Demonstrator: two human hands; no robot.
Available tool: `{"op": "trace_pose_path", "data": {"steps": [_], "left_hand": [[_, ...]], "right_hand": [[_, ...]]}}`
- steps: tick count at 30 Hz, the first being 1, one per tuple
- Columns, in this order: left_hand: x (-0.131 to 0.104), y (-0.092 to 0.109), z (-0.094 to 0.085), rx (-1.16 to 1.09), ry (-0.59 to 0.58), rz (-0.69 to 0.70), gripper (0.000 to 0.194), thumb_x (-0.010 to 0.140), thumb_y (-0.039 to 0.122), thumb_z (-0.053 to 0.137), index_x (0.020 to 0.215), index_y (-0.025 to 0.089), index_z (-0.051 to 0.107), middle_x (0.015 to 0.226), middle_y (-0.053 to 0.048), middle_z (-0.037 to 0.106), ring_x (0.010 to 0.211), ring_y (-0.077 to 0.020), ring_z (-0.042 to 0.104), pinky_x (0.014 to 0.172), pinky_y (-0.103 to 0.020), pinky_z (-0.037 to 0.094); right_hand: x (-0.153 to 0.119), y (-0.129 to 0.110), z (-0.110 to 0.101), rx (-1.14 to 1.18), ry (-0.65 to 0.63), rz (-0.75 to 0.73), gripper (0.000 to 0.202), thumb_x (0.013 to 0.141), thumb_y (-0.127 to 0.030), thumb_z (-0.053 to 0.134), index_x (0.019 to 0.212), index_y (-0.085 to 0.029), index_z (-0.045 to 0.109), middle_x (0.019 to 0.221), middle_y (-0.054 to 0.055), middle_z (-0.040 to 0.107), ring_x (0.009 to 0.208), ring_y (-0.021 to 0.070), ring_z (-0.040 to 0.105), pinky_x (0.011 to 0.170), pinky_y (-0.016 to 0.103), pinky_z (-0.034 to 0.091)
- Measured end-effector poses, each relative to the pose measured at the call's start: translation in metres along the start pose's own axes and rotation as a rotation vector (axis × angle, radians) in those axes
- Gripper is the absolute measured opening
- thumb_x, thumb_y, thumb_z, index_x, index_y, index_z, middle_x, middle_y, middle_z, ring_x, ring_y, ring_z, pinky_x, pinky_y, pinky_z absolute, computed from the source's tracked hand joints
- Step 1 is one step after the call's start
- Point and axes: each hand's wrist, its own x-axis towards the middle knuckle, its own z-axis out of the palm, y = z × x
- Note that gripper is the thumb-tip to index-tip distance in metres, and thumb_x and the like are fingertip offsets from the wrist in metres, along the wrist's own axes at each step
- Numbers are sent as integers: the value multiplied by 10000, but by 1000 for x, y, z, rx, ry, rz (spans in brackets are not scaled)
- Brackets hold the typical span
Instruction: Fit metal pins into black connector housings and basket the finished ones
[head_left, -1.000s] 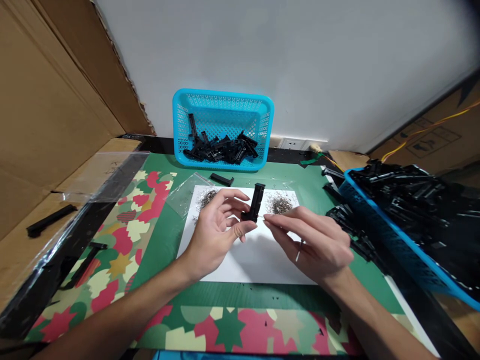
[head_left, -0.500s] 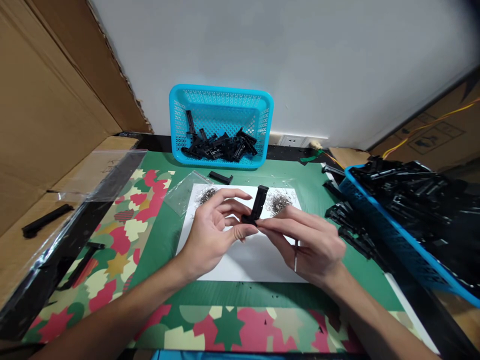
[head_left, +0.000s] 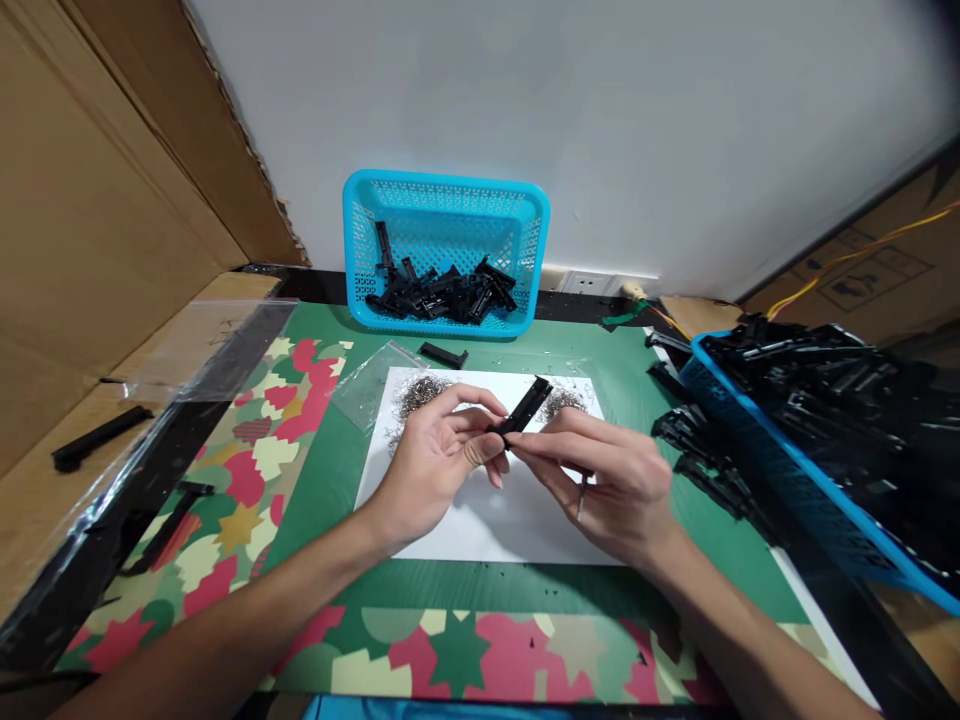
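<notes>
Over the white paper sheet [head_left: 487, 530], my left hand [head_left: 435, 455] pinches the lower end of a black plastic part [head_left: 529, 404], long and narrow with a foot at its base. The part leans up to the right. My right hand [head_left: 615, 470] is closed, its thumb and fingertips touching the part's lower end; whether they hold a small piece there cannot be made out. A thin metal tool [head_left: 582, 497] pokes out under the right hand's fingers, most of it hidden. Small metal pieces lie in a left pile [head_left: 420, 392] and a right pile [head_left: 561, 400].
A blue basket [head_left: 446, 182] with several black parts stands against the wall. Another blue basket [head_left: 825, 515], heaped with black parts, is at the right, with loose parts [head_left: 709, 470] beside it. A clear plastic bag [head_left: 371, 385] and a single black part [head_left: 444, 355] lie behind the paper.
The black part has tipped from nearly upright to leaning right. Both hands have shifted slightly left, and more of the left metal pile shows.
</notes>
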Motion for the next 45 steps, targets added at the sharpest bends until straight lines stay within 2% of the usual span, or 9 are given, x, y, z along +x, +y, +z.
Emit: {"op": "trace_pose_path", "data": {"steps": [7,13,17,20,23,29,37,41,45], "left_hand": [[3,-2,-3,-26,-20,-34,327,927,354,810,1039,188,551,797,20,635,644,-107,655,618,-227,580],[2,0,-3,1,-108,-101,298,982,397,740,994,181,534,760,15,639,652,-109,652,610,-214,555],[1,4,-4,78,-148,-97,258,1039,420,650,1004,191,537,742,15,643,660,-114,639,636,-228,533],[1,6,-8,294,-103,6,247,1028,433,663,1052,194,606,932,-30,671,836,-143,655,776,-273,541],[-1,6,-13,616,-57,210,278,949,414,774,1108,210,672,1130,-61,672,1013,-186,646,875,-308,529],[-4,1,-17,940,-50,517,238,980,196,731,1215,210,703,1123,-64,747,1026,-186,692,913,-338,571],[-5,1,-16,948,-32,613,234,974,105,707,1189,191,742,1093,-85,777,997,-186,735,896,-326,607],[-5,2,-15,947,-26,611,223,979,115,700,1181,191,753,1083,-90,780,986,-193,740,880,-322,614],[-7,1,-13,938,-30,585,217,983,98,681,1168,182,758,1061,-92,781,954,-189,742,853,-310,615]], "right_hand": [[-1,12,-5,-146,-12,-67,267,915,-90,781,1161,-196,774,803,6,690,637,98,608,573,222,461],[1,11,-6,-33,-33,-70,222,935,-15,688,1037,-192,776,845,34,681,700,121,646,611,240,498],[0,6,-6,-158,-21,-131,258,925,16,666,1034,-199,758,855,26,702,696,109,660,559,224,443],[-2,8,-8,-260,-31,-159,267,928,12,665,1063,-201,752,857,15,718,678,95,652,537,224,407],[-4,14,-10,-307,-44,-164,225,935,-7,666,1049,-180,753,856,18,718,666,91,642,535,229,396],[-2,16,-10,-305,-73,-164,176,952,-67,657,1035,-183,759,833,15,718,639,94,641,540,225,425],[-1,12,-7,-277,-36,-156,174,919,-87,704,1015,-224,751,795,-1,699,597,95,597,533,229,430],[-1,11,-9,-263,-49,-177,181,907,-65,709,993,-218,753,821,10,678,571,85,530,511,229,401],[0,7,-9,-213,-60,-162,174,928,-69,685,998,-212,755,825,20,700,585,88,565,527,222,430]]}}
